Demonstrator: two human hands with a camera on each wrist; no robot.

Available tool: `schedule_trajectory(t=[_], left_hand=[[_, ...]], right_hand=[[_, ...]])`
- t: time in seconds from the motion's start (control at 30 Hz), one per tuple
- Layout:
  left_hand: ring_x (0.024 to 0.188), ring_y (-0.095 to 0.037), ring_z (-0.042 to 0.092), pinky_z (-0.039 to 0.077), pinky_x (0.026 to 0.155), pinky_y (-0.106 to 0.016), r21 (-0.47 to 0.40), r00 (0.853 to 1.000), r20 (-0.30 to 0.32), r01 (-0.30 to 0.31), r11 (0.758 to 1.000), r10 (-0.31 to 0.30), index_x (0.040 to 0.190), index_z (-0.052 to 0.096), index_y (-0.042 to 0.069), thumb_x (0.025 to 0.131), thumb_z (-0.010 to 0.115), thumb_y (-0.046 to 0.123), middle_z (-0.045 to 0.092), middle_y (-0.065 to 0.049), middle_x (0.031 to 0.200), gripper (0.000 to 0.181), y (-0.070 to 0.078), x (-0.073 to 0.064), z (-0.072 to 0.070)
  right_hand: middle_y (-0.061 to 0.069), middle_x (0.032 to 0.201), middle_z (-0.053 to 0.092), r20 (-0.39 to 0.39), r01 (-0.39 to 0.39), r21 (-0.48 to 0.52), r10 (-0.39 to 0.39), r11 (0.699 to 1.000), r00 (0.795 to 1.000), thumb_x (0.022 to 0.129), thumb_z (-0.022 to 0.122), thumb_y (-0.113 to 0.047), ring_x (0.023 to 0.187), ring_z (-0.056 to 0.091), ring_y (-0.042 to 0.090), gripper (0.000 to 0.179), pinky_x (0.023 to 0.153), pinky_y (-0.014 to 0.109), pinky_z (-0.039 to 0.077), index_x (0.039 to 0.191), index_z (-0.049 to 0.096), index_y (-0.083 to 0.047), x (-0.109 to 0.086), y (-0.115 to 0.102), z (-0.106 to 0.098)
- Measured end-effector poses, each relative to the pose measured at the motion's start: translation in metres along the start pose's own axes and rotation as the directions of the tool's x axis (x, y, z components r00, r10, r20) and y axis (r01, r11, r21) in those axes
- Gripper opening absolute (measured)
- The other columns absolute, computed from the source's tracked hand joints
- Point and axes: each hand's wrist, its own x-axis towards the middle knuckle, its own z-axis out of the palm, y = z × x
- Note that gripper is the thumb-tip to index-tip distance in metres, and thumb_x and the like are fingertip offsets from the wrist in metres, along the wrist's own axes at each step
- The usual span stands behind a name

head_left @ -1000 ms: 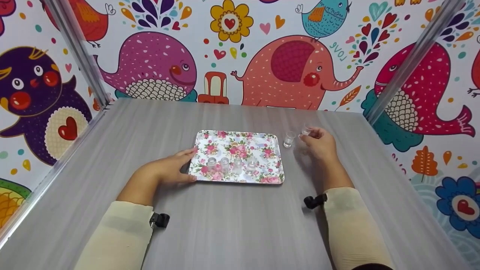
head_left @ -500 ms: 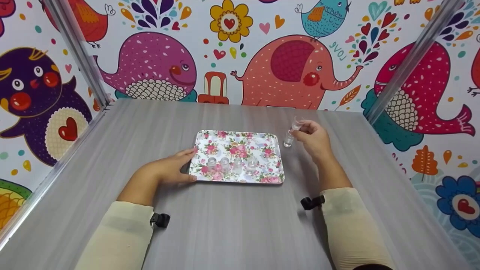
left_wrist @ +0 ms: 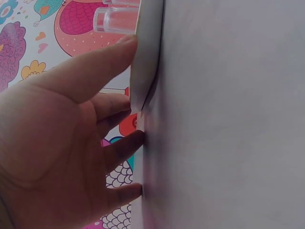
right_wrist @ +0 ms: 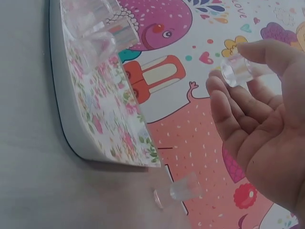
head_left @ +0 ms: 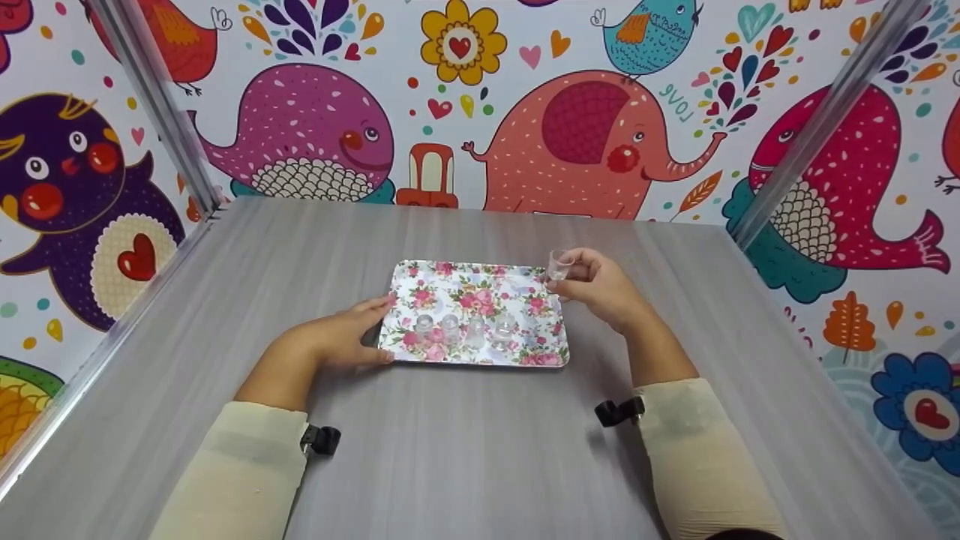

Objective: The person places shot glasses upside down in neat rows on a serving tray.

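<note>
My right hand (head_left: pixel 604 289) pinches a small clear shot glass (head_left: pixel 560 264) between thumb and fingers, at the far right corner of the floral tray (head_left: pixel 465 277). In the right wrist view the glass (right_wrist: pixel 237 70) is off the table, with its thick base towards the camera. Along the front part of the tray stand several clear shot glasses (head_left: pixel 449 328) in a row. My left hand (head_left: pixel 345 336) rests at the tray's left edge, fingers spread. In the left wrist view its thumb (left_wrist: pixel 114 57) touches the rim and the lower fingertips touch the table.
Another clear glass (right_wrist: pixel 183 188) stands on the table beside the tray, hidden behind my right hand in the head view. A grey wood-grain table (head_left: pixel 457 450) lies under everything. Cartoon-printed walls (head_left: pixel 480 112) and metal posts (head_left: pixel 832 120) enclose its back and sides.
My right hand has carried the glass leftwards, past the standing glass, to the tray's far right corner. My left hand and the tray have stayed still.
</note>
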Motion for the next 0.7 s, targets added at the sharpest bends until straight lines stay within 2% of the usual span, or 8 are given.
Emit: schedule_trajectory(t=[0.2, 0.33, 0.47, 0.7], left_hand=[[0.166, -0.044, 0.018, 0.021, 0.133, -0.065, 0.002, 1.0, -0.002, -0.001, 1.0, 0.001, 0.173, 0.018, 0.014, 0.099, 0.074, 0.049, 0.011, -0.004, 0.183, 0.099, 0.0, 0.0, 0.0], [0.167, -0.043, 0.019, 0.021, 0.133, -0.065, -0.004, 1.0, -0.002, 0.002, 1.0, -0.002, 0.173, 0.019, 0.015, 0.099, 0.075, 0.048, 0.011, -0.003, 0.183, 0.099, 0.001, -0.001, 0.0], [0.167, -0.042, 0.019, 0.022, 0.133, -0.064, -0.007, 1.0, -0.003, 0.003, 1.0, -0.003, 0.173, 0.019, 0.015, 0.098, 0.075, 0.048, 0.012, -0.003, 0.183, 0.099, 0.002, -0.002, 0.0], [0.167, -0.042, 0.02, 0.022, 0.132, -0.065, -0.007, 1.0, -0.005, 0.009, 1.0, -0.009, 0.174, 0.017, 0.017, 0.098, 0.075, 0.049, 0.012, -0.002, 0.183, 0.1, 0.002, -0.003, 0.0]], right_hand=[[0.008, 0.105, 0.078, 0.057, 0.012, -0.02, -0.011, 1.0, 0.998, 0.095, 0.082, -0.017, 0.103, 0.077, 0.029, 0.032, 0.093, 0.033, 0.065, 0.122, 0.066, -0.009, -0.002, -0.002, 0.009], [0.002, 0.096, 0.075, 0.068, 0.044, -0.041, -0.041, 0.998, 0.997, 0.094, 0.084, -0.021, 0.091, 0.072, 0.023, 0.033, 0.083, 0.026, 0.064, 0.122, 0.072, -0.009, -0.002, -0.001, 0.011], [0.003, 0.093, 0.072, 0.078, 0.101, -0.039, -0.098, 0.994, 0.992, 0.095, 0.083, -0.021, 0.083, 0.063, 0.018, 0.032, 0.072, 0.023, 0.057, 0.123, 0.077, -0.007, -0.002, 0.0, 0.012], [0.005, 0.093, 0.069, 0.068, 0.13, -0.094, -0.124, 0.987, 0.99, 0.094, 0.085, -0.027, 0.081, 0.057, 0.018, 0.027, 0.067, 0.022, 0.051, 0.119, 0.082, -0.016, -0.001, 0.004, 0.013]])
